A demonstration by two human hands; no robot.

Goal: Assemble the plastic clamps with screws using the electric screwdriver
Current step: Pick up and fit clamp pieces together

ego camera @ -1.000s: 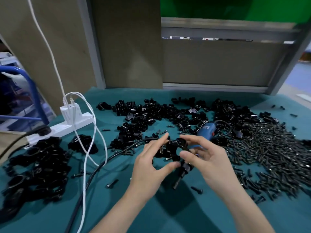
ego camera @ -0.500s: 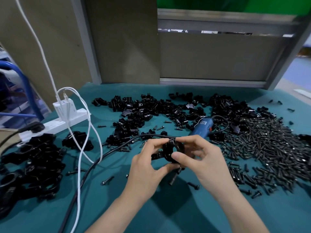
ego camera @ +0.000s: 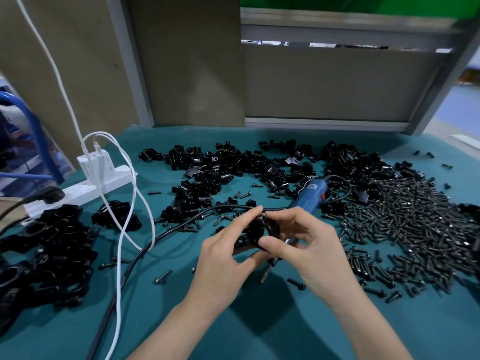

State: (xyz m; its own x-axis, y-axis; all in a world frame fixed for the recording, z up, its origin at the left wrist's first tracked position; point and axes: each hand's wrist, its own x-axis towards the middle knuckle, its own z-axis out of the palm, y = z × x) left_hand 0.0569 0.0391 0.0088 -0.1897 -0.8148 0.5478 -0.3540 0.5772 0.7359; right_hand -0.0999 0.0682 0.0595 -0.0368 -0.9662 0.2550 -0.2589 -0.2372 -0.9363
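Black plastic clamp (ego camera: 262, 231) pinched between both hands, left hand (ego camera: 223, 258) and right hand (ego camera: 311, 245), over the counter's (ego camera: 259, 320) middle, likely to align its halves | one screw (ego camera: 265, 273) juts beneath | one electric screwdriver (ego camera: 310, 194) lies just behind, within reach | screw heap (ego camera: 415, 224) by right edge: too many to count

Place: workshop assembly bench (ego camera: 259, 333)
Bulk stock: screws (ego camera: 415, 224) heaped at 3 o'clock, clamp parts (ego camera: 233, 167) at 12
Tools: screwdriver (ego camera: 309, 197) at 1, power strip (ego camera: 104, 181) at 10
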